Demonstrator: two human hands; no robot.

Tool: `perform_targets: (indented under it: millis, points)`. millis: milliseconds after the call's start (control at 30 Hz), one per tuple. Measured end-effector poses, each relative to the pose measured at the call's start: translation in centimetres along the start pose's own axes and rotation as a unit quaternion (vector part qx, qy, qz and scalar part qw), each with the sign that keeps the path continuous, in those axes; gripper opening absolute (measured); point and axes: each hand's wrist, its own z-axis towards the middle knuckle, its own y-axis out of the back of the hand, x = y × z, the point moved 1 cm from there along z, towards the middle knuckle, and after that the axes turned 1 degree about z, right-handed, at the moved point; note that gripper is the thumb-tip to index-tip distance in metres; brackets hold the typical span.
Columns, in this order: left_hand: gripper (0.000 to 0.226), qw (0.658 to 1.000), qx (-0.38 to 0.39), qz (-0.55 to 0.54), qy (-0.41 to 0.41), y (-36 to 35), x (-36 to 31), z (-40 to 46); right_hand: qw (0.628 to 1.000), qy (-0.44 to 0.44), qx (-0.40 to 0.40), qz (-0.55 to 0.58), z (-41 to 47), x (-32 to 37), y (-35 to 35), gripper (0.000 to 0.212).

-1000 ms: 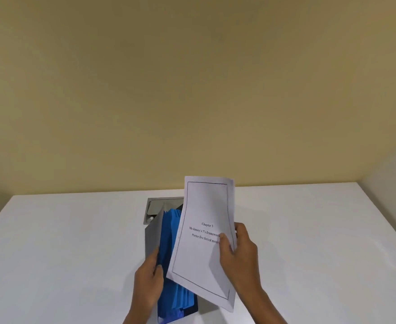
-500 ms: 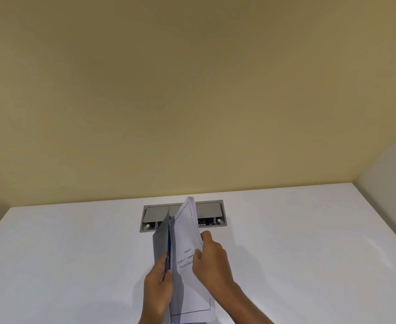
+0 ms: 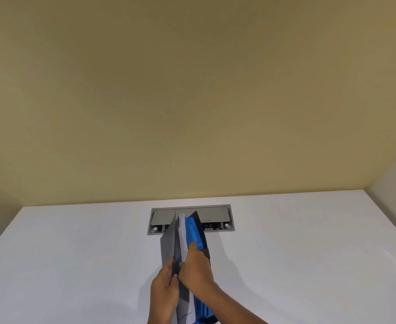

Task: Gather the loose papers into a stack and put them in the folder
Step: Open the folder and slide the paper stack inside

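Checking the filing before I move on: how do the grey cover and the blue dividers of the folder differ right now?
The grey cover is one flat sheet on the left, pinched by the left hand; the blue dividers are several ribbed layers on the right, pressed back by the right hand. The cover reaches farther toward the desk socket than the dividers. Both stand on edge on the table, with the papers between them.

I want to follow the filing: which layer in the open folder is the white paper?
The thin white papers, standing between the grey front cover and the blue dividers.
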Motion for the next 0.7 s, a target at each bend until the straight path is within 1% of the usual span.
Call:
perform_targets:
  millis: [100, 200, 333, 400, 533, 700]
  points:
    - [0.053, 1.000, -0.003, -0.009, 0.003, 0.1, 0.2, -0.1, 1.000, -0.005, 0.004, -0.004, -0.1, -0.4, -0.6, 0.051]
    - [0.051, 1.000, -0.005, -0.004, -0.003, -0.1, 0.4, 0.0, 1.000, -0.007, -0.009, -0.020, -0.1, -1.0, -0.9, 0.049]
    - [0.054, 1.000, 0.007, 0.001, -0.009, -0.8, 0.9, 0.3, 0.999, 0.000, -0.035, -0.036, -0.3, -1.8, -0.3, 0.032]
    - [0.055, 1.000, 0.017, 0.011, -0.009, -1.3, 1.2, 0.4, 0.998, 0.007, -0.049, -0.045, -0.2, -2.6, 0.1, 0.026]
    - [0.057, 0.999, 0.026, 0.030, -0.009, -3.3, 1.4, 0.5, 0.996, 0.007, -0.069, -0.051, -0.4, -4.9, 0.9, 0.024]
    - [0.054, 0.998, 0.046, 0.052, 0.006, -7.7, 2.2, 0.3, 0.996, -0.022, -0.070, -0.048, -1.4, -9.0, 1.4, 0.023]
